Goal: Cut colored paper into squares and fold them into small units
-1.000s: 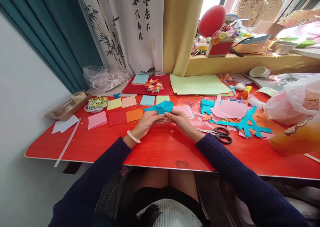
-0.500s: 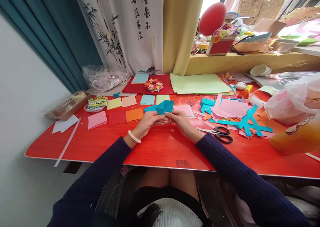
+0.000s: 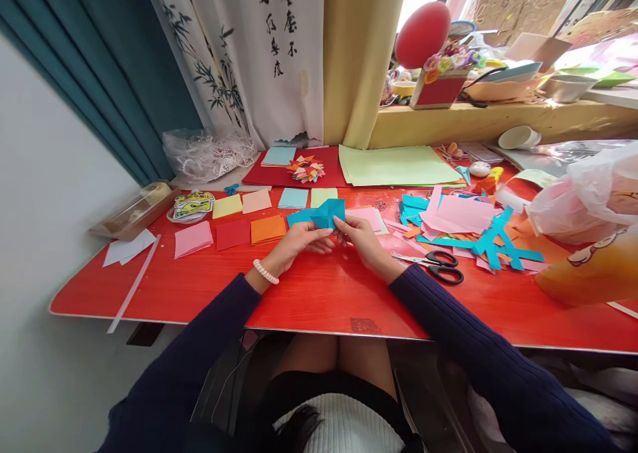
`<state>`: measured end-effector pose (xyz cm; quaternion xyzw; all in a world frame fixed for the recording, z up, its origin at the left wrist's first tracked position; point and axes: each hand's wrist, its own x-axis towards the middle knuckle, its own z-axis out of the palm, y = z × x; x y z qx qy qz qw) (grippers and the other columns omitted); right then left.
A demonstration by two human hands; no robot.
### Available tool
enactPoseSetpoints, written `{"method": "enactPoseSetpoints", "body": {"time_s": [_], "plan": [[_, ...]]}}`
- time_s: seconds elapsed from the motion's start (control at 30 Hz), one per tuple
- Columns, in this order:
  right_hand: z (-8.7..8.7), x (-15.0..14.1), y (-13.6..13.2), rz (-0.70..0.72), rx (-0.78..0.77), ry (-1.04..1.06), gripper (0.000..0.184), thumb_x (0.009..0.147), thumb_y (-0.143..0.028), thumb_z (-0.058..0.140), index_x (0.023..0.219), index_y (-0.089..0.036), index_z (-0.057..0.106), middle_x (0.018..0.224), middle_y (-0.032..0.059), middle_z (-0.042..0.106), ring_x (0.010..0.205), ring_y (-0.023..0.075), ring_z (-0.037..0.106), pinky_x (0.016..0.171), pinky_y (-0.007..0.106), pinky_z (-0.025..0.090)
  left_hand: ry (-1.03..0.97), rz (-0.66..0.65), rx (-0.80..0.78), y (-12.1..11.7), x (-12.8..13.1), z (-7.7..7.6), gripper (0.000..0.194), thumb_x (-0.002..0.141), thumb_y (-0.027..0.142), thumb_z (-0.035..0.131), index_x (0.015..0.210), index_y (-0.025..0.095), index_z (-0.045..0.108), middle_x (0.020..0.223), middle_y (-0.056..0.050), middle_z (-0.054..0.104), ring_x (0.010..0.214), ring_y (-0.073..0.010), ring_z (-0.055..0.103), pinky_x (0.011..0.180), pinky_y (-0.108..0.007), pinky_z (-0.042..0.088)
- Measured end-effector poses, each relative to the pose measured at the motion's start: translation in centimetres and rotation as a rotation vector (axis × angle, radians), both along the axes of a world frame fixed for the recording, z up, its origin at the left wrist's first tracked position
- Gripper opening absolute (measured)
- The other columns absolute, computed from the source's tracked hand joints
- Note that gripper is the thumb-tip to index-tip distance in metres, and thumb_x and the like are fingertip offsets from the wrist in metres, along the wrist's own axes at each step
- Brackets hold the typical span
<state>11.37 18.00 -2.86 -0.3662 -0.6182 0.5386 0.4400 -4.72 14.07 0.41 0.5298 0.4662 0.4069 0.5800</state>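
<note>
A folded piece of blue paper (image 3: 323, 213) is held just above the red table (image 3: 319, 293), near its middle. My left hand (image 3: 295, 243) pinches its lower left edge, fingers closed; a pale bead bracelet circles that wrist. My right hand (image 3: 363, 242) grips the paper's lower right part between thumb and fingers. Both sleeves are dark blue. Small stacks of coloured paper squares (image 3: 234, 224) lie in rows to the left of my hands.
Black-handled scissors (image 3: 438, 268) lie to the right of my hands, beside a heap of blue and pink paper scraps (image 3: 463, 227). A paper flower (image 3: 306, 170) rests on a dark red sheet behind. Plastic bags (image 3: 588, 194) crowd the right side; a cluttered sill runs behind.
My hands have shifted slightly on the blue paper, the fingers working along its lower edge. The paper stays at the same spot above the table.
</note>
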Motion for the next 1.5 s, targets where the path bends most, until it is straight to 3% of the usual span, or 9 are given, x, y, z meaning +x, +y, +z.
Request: {"method": "enactPoseSetpoints", "body": {"time_s": [0.13, 0.3, 0.5, 0.73, 1.03, 1.23, 1.37, 1.5], "plan": [[0.9, 0.7, 0.3, 0.025, 0.031, -0.072, 0.040, 0.072, -0.053, 0.062, 0.055, -0.016, 0.054, 0.047, -0.0025, 0.049, 0.044, 0.0083, 0.043, 0.045, 0.023, 0.033, 0.055, 0.082, 0.075, 0.4, -0.5, 0.3, 0.042, 0.073, 0.047, 0.063, 0.099, 0.015, 0.055, 0.084, -0.004, 0.064, 0.062, -0.0109, 0.059, 0.056, -0.022, 0.047], [1.3, 0.5, -0.2, 0.063, 0.028, -0.077, 0.040, 0.070, -0.053, 0.063, 0.055, -0.017, 0.053, 0.049, -0.0017, 0.053, 0.045, 0.0098, 0.050, 0.047, 0.024, 0.040, 0.054, 0.061, 0.149, 1.0, -0.9, -0.8, 0.035, 0.072, 0.046, 0.064, 0.078, 0.012, 0.058, 0.074, -0.002, 0.059, 0.061, -0.0099, 0.055, 0.058, -0.024, 0.048], [0.8, 0.2, -0.2, 0.067, -0.005, -0.044, 0.036, 0.072, -0.052, 0.061, 0.066, -0.017, 0.055, 0.054, -0.0007, 0.057, 0.050, 0.0135, 0.059, 0.052, 0.027, 0.049, 0.015, 0.068, 0.144, 0.9, -0.7, -1.0, 0.036, 0.075, 0.047, 0.060, 0.080, 0.012, 0.058, 0.076, -0.003, 0.059, 0.063, -0.0116, 0.056, 0.061, -0.028, 0.051], [1.2, 0.1, -0.5, 0.012, -0.009, -0.005, 0.035, 0.072, -0.050, 0.063, 0.066, -0.016, 0.056, 0.050, 0.0004, 0.058, 0.046, 0.0120, 0.056, 0.048, 0.025, 0.048, -0.011, 0.009, 0.140, 0.6, -0.7, -0.2, 0.040, 0.070, 0.042, 0.068, 0.095, 0.012, 0.060, 0.092, -0.007, 0.064, 0.075, -0.0148, 0.060, 0.070, -0.030, 0.052], [1.0, 0.1, -0.4, 0.022, 0.003, 0.041, 0.029, 0.071, -0.044, 0.065, 0.076, -0.015, 0.060, 0.066, -0.0003, 0.059, 0.054, 0.0096, 0.056, 0.052, 0.024, 0.049, 0.005, 0.034, 0.149, 0.9, -0.7, -0.9, 0.041, 0.069, 0.043, 0.068, 0.093, 0.010, 0.062, 0.081, -0.006, 0.066, 0.070, -0.0155, 0.061, 0.064, -0.028, 0.051], [0.9, 0.2, -0.1, 0.069, -0.037, 0.045, 0.026, 0.068, -0.039, 0.068, 0.069, -0.014, 0.059, 0.060, -0.0010, 0.056, 0.053, 0.0096, 0.054, 0.051, 0.024, 0.047, -0.007, 0.119, 0.180, 1.0, -0.9, -0.7, 0.037, 0.071, 0.042, 0.065, 0.093, 0.013, 0.063, 0.081, -0.004, 0.066, 0.069, -0.0128, 0.060, 0.065, -0.025, 0.049], [1.0, 0.2, -0.1, 0.077, -0.054, 0.092, 0.025, 0.070, -0.036, 0.067, 0.081, -0.015, 0.063, 0.067, -0.0004, 0.058, 0.058, 0.0100, 0.055, 0.053, 0.023, 0.047, -0.015, 0.108, 0.176, 1.0, -0.8, -0.8, 0.037, 0.069, 0.039, 0.068, 0.095, 0.013, 0.065, 0.079, -0.004, 0.067, 0.068, -0.0134, 0.060, 0.064, -0.026, 0.050], [0.9, 0.3, 0.0, 0.066, -0.062, 0.151, 0.026, 0.071, -0.032, 0.066, 0.092, -0.017, 0.063, 0.060, -0.0039, 0.053, 0.056, 0.0090, 0.052, 0.053, 0.022, 0.045, -0.018, 0.119, 0.174, 0.8, -0.9, -0.4, 0.041, 0.069, 0.034, 0.069, 0.105, 0.015, 0.063, 0.075, -0.003, 0.066, 0.068, -0.0132, 0.060, 0.063, -0.025, 0.051]]}}
